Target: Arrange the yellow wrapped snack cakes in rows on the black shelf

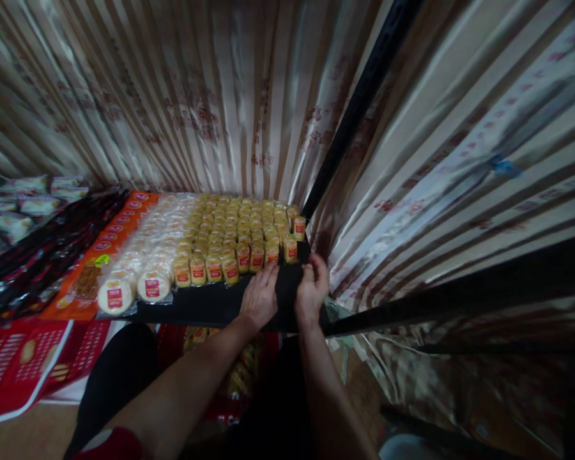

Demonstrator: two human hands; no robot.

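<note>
Apparently the left hand (259, 299) lies open and flat on the black cloth (206, 308), while the right hand (311, 289) pinches its edge just beside. The yellow packets (230, 246) stand just beyond the fingertips; tug gently, sparing that row.

- Two hands are showing: the left hand (259, 297) and the right hand (311, 284), both touching one black tray (206, 306).
- Eight yellow packs (230, 269) are standing in the nearest row; the rows behind are running too small to count.
- Two round white cakes (115, 297) are lying at the near left corner; the ones farther back are blurring together.
- Two black poles (361, 96) are crossing one striped curtain (196, 96) on the right.
- One red printed sheet (19, 364) is lying near left.
</note>
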